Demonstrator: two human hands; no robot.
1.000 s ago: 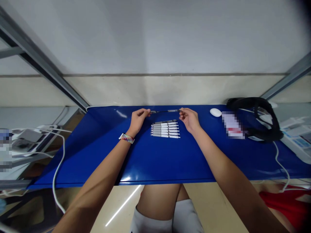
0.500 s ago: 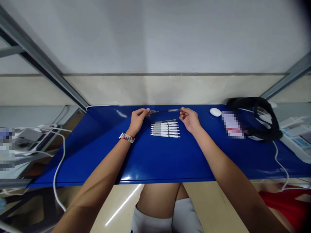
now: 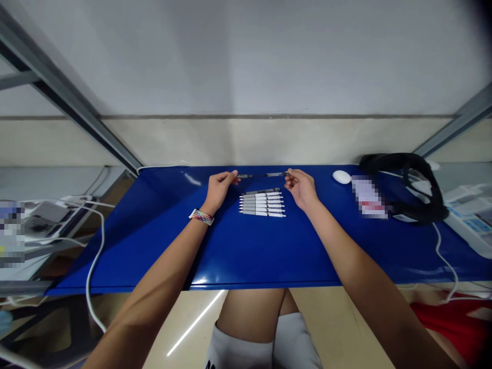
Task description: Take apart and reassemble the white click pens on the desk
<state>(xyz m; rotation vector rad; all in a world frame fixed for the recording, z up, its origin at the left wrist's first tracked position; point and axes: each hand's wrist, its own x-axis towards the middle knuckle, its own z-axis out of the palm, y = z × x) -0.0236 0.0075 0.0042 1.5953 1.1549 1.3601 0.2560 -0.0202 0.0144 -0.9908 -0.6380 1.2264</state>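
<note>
A slim dark pen (image 3: pixel 265 175) with a clear section is held level between my two hands, near the back of the blue table (image 3: pixel 249 251). My left hand (image 3: pixel 222 187) pinches its left end between thumb and fingers. At its right end, my right hand (image 3: pixel 300 187) grips it with the fingertips. Just below the pen, several white and grey pens (image 3: pixel 262 204) lie side by side in a stack of rows, their tips to the left. A darker pen (image 3: pixel 261 191) lies at the top of that group, slightly tilted.
To the right are a white mouse (image 3: pixel 342 177), a blurred card (image 3: pixel 369 197) and a black headset-like strap (image 3: pixel 438 192). A white cable (image 3: pixel 100 246) hangs over the left edge. Metal posts (image 3: pixel 115 146) stand at both sides, with a wall behind.
Both hands and the held pen are almost where they were; the pen appears slightly turned about its length. The view has shifted very slightly.
</note>
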